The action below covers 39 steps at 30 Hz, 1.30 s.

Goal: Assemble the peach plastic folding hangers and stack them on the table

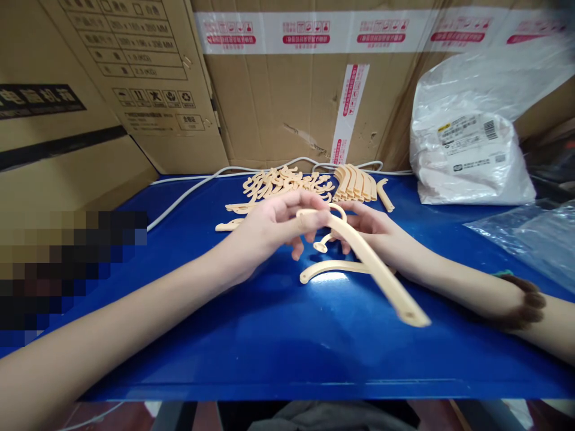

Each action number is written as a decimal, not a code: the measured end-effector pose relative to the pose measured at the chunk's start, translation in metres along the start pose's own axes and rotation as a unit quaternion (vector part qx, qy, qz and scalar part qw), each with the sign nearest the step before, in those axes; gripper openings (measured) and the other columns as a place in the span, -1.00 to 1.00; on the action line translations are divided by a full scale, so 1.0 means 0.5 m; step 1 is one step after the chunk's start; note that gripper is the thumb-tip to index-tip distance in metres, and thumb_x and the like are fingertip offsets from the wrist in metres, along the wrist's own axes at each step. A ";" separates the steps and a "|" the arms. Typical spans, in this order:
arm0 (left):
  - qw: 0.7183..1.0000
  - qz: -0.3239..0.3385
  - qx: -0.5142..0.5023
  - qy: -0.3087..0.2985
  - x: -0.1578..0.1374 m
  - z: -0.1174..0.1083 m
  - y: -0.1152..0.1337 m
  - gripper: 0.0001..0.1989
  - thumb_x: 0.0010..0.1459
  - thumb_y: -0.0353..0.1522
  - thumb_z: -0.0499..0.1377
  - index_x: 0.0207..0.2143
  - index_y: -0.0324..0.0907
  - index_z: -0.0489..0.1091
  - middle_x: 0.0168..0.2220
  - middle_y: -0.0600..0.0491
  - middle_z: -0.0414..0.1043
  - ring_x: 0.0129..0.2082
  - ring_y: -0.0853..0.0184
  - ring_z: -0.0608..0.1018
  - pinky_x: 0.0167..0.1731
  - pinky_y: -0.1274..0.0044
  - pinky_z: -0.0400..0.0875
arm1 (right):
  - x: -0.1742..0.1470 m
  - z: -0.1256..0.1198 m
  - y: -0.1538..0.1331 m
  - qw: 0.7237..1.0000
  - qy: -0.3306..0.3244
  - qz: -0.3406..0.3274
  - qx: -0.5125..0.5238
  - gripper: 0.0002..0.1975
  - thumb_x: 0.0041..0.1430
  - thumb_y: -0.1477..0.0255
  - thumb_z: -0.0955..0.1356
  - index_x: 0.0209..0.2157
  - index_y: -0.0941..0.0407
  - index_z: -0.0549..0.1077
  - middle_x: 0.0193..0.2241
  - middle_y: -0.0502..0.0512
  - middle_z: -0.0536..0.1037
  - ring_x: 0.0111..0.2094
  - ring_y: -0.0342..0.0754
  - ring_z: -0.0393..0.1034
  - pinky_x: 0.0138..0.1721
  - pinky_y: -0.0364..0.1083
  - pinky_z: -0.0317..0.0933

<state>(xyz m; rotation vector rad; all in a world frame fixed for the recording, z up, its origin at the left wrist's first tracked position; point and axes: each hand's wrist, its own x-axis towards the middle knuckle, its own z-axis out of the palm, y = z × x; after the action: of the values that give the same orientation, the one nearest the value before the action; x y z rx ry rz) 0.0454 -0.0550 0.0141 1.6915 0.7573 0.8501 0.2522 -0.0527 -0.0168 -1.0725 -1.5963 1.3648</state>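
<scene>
My left hand (287, 220) pinches one end of a cream plastic hanger arm (381, 266), whose far end slants down toward the table's front. Close beside it, my right hand (371, 227) has its fingers closed around a cream hanger hook (320, 246); part of the hook is hidden behind the hanger arm. On the blue table under both hands lies a second hanger arm (330, 267), partly covered by the raised one. Beyond my left hand lie flat cream pieces (229, 225), partly hidden by it.
At the back are a heap of loose hooks (287, 179), a row of stacked hanger arms (357, 182) and a single arm (385, 196). A white cable (197, 185) runs along cardboard boxes (278, 108). A white plastic bag (471, 149) stands at right on the blue table (251, 347).
</scene>
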 end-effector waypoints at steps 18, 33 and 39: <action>0.988 -0.122 0.097 -0.014 0.012 -0.014 -0.029 -0.68 0.32 -0.14 0.00 -0.34 -0.20 0.30 -0.65 0.21 0.26 -0.77 0.55 0.25 -0.75 0.68 0.14 | 0.002 0.001 0.003 1.000 -0.005 0.002 -0.021 -0.50 0.05 0.40 0.43 0.02 0.10 0.24 -0.42 -0.04 0.51 -0.52 -0.19 0.34 -0.59 -0.18 0.16; 0.854 0.071 0.513 -0.048 -0.003 -0.009 -0.030 -0.62 0.27 -0.19 0.01 -0.57 -0.18 0.21 -0.67 0.15 0.17 -0.62 0.43 0.22 -0.55 0.54 -0.03 | -0.002 0.002 -0.006 0.997 0.075 0.023 0.010 -0.49 0.05 0.34 0.44 0.02 0.09 0.24 -0.46 -0.08 0.40 -0.53 -0.20 0.25 -0.56 -0.17 0.20; 0.815 0.053 0.572 -0.069 -0.005 -0.005 -0.021 -0.74 0.22 -0.29 -0.06 -0.52 -0.17 0.18 -0.59 0.12 0.25 -0.58 0.39 0.30 -0.53 0.53 -0.02 | -0.003 0.002 -0.010 0.996 0.074 0.039 0.042 -0.43 0.05 0.38 0.45 0.07 0.11 0.22 -0.53 -0.12 0.38 -0.56 -0.22 0.22 -0.56 -0.21 0.16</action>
<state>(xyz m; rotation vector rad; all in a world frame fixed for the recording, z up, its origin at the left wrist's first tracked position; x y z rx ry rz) 0.0413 -0.0534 0.0042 2.8352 1.1981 0.2706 0.2514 -0.0550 -0.0122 -1.1678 -1.3910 1.3590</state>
